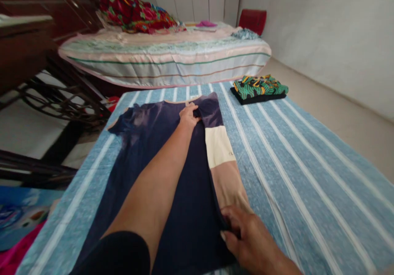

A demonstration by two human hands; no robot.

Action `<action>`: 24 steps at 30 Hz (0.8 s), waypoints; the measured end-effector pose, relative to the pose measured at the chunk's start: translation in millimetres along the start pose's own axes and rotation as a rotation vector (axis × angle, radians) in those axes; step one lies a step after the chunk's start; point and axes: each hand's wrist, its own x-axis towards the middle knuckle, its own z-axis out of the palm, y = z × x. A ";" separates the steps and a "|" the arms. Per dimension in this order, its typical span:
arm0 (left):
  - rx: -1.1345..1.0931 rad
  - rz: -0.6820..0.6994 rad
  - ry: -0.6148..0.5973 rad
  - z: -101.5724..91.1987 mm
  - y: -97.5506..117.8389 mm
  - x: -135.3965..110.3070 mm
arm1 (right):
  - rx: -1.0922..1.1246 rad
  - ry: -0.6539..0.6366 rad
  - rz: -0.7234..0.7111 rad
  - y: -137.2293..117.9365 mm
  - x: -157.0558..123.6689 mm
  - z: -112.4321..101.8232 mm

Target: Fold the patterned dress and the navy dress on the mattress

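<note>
Blue striped cloth (295, 143) under navy shirt (193, 197) (bed (172, 57) beyond, pale wall (317, 24)); left hand (189, 114), right hand (248, 234) both pinching shirt.

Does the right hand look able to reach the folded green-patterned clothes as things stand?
Probably yes: only striped cloth seems to lie between the right hand and the folded clothes, though it would first need to release the shirt and stretch forward.

Room to pass runs over striped cloth (295, 176) beside the shirt (193, 189); 1 folded pile (260, 88) obstructs beyond.
</note>
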 end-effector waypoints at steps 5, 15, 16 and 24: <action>-0.140 0.021 -0.202 6.9 6.3 18.2 | 0.021 0.020 -0.014 -14.9 0.7 -5.6; -0.152 0.046 -0.159 -7.3 8.8 26.8 | -0.175 -0.055 -0.008 -32.3 7.2 19.8; -0.154 0.050 -0.156 -9.0 9.1 24.8 | -0.218 -0.067 0.004 -32.3 8.3 23.7; -0.144 0.111 -0.046 -20.4 18.3 9.9 | -0.303 -0.117 0.049 -15.2 19.9 45.1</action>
